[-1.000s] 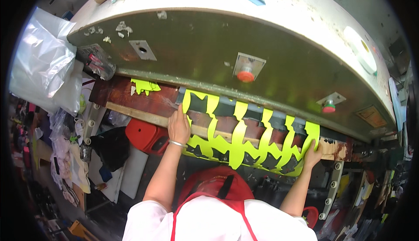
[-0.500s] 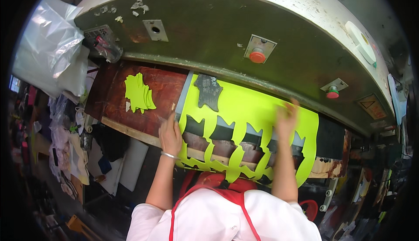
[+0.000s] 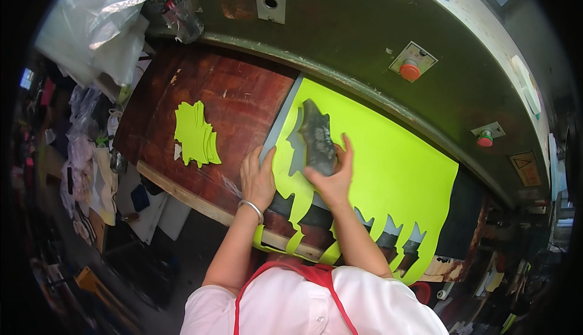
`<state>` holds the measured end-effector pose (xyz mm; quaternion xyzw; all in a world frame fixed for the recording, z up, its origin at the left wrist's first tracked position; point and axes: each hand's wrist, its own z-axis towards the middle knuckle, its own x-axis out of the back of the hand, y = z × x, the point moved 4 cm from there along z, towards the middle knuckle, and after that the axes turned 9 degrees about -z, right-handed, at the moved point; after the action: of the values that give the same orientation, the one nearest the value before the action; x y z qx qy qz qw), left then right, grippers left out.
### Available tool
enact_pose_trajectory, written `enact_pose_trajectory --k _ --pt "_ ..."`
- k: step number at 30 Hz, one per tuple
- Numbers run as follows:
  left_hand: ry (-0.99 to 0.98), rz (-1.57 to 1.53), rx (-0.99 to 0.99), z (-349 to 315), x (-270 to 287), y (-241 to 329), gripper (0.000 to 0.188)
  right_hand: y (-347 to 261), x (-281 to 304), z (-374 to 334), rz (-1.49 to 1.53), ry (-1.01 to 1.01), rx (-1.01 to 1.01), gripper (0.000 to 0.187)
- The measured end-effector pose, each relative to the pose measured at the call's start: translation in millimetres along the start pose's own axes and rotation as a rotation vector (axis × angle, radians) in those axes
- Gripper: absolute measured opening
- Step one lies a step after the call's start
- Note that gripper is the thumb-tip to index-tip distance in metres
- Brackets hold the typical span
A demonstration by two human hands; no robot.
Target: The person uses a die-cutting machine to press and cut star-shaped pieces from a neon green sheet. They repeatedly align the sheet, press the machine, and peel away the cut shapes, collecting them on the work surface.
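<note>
My right hand (image 3: 335, 174) grips the lower end of a dark grey cutting die (image 3: 317, 138) with a jagged outline, its thumb and fingers on opposite sides. The die is tilted over a bright yellow-green sheet (image 3: 395, 153). Left of the die, a hole of similar outline shows grey board (image 3: 296, 150) below. My left hand (image 3: 258, 180), with a bangle at the wrist, rests at the sheet's left edge, fingers extended and holding nothing. More jagged cut-outs run along the sheet's near side. A small pile of cut yellow-green pieces (image 3: 195, 135) lies to the left.
A reddish-brown work board (image 3: 237, 104) carries the pile. Behind it stands a green machine beam (image 3: 340, 31) with a red push button (image 3: 409, 70) and another red button (image 3: 484, 138). A clear cup (image 3: 182, 22) and plastic bags (image 3: 97, 19) are at far left.
My right hand has come left across the sheet and taken hold of the die, which is now lifted at a tilt. A hole shows where it lay. The view has turned somewhat.
</note>
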<state>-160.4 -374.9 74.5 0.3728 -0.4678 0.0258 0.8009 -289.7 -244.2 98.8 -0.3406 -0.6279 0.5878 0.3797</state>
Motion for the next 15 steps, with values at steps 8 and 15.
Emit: enact_pose_trajectory --k 8,15 --pt "0.016 0.001 -0.011 -4 -3 3 0.038 -16 104 -17 0.2 0.202 0.065 0.096" --pt "0.035 -0.44 -0.132 16 19 79 0.034 -37 101 -48 0.202 0.186 0.127 0.1"
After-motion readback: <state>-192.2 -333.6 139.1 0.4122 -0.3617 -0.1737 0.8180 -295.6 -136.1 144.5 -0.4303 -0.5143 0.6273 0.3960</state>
